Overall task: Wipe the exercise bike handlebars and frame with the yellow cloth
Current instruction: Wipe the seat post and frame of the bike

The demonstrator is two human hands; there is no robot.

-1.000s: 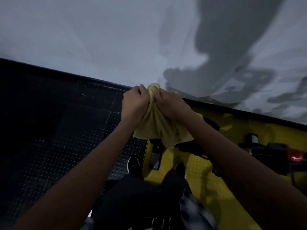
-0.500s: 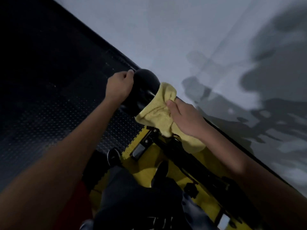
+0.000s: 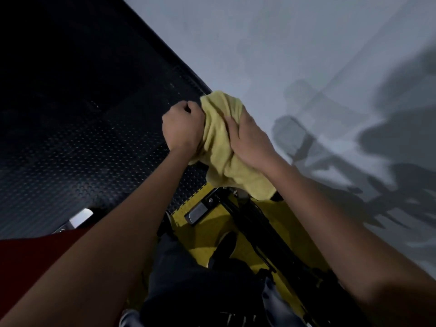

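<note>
Fingers (image 3: pixel 232 123) of the right hand (image 3: pixel 250 140) are laid close together, lightly curled, over the yellow cloth (image 3: pixel 221 149), which is pressed down against something hidden beneath it. The cloth is bunched at frame centre and draped toward 5 o'clock, its lower edge hanging over the black bike frame (image 3: pixel 259 227). At 9 o'clock of the cloth, touching it, the left hand (image 3: pixel 182 128) is seen as a closed fist; what is gripped inside cannot be told, since the handlebar is covered. Both forearms are extended from the lower corners. Below the cloth, a grey pedal (image 3: pixel 197 212) is shown at 7 o'clock of it, over a yellow floor mat (image 3: pixel 212 234). A black studded mat (image 3: pixel 82 138) occupies the 9 to 11 o'clock region, and a grey wall (image 3: pixel 283 55) with shadows fills 12 to 3 o'clock. Dark trousers (image 3: pixel 188 286) are visible at 6 o'clock.
</note>
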